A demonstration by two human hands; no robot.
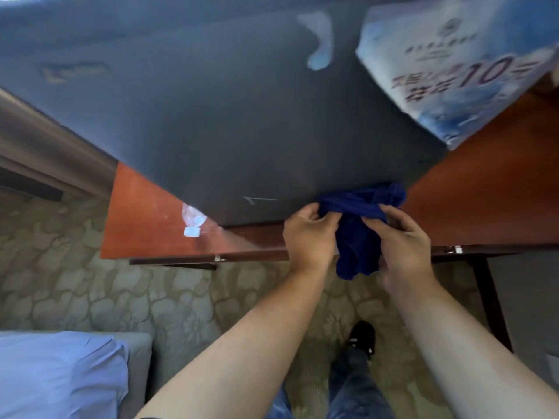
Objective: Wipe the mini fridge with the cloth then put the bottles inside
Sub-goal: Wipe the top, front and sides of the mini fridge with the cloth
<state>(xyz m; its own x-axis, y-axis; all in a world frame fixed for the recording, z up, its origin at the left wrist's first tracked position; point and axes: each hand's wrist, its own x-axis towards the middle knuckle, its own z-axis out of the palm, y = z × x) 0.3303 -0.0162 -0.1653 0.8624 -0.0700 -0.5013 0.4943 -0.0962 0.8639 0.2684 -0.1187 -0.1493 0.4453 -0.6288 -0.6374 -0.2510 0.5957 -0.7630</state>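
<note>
The dark grey mini fridge stands on a reddish wooden table and fills the upper half of the view; I look down on its top. A dark blue cloth is bunched at the fridge's near corner and hangs over the table's front edge. My left hand and my right hand both grip the cloth, one on each side. A clear plastic bottle with a white cap lies on the table at the fridge's left side, partly hidden under its edge.
A blue-and-white printed box sits at the fridge's right rear. Patterned carpet lies below the table. A light blue pillow on a grey seat is at bottom left. My legs and a black shoe are below.
</note>
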